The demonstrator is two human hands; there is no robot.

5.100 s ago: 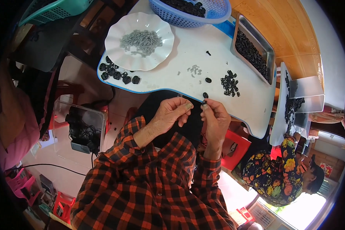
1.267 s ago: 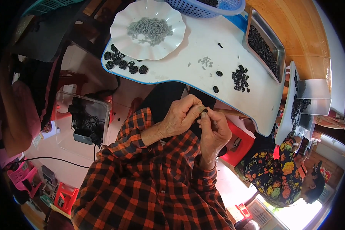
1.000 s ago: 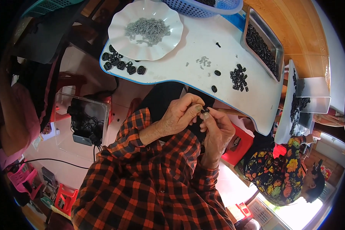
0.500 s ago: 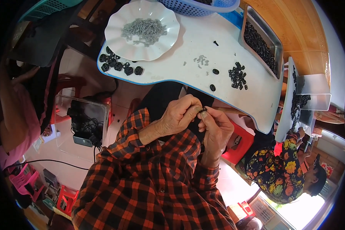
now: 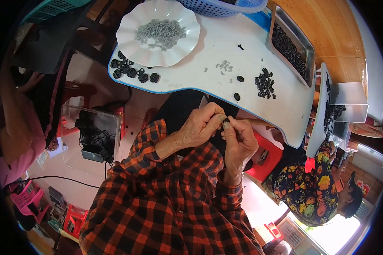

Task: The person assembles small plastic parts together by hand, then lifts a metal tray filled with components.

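In front of my lap, both hands meet over a small black plastic part [image 5: 226, 120]. Thumb and fingertips of my left hand [image 5: 200, 126] pinch one side of it. My right hand [image 5: 240, 138] grips the other side between thumb and forefinger. The fingertips cover most of the part, so its exact shape is hidden. On the white table [image 5: 191, 72] above my hands lie two black oval pieces [image 5: 237, 96], a heap of small black pieces [image 5: 265, 84] and a few loose grey springs [image 5: 224, 66].
A scalloped white plate [image 5: 125, 44] holds many grey springs. Black cord locks [image 5: 143, 77] cluster at the table's left edge. A metal tray [image 5: 310, 63] of black parts and a blue basket [image 5: 208, 9] stand farther back. Other people sit left and right, one in a flowered shirt [image 5: 306, 191].
My right hand has shifted slightly left and its fingers have closed further over the black part. My left hand stays nearly still, still pinching.
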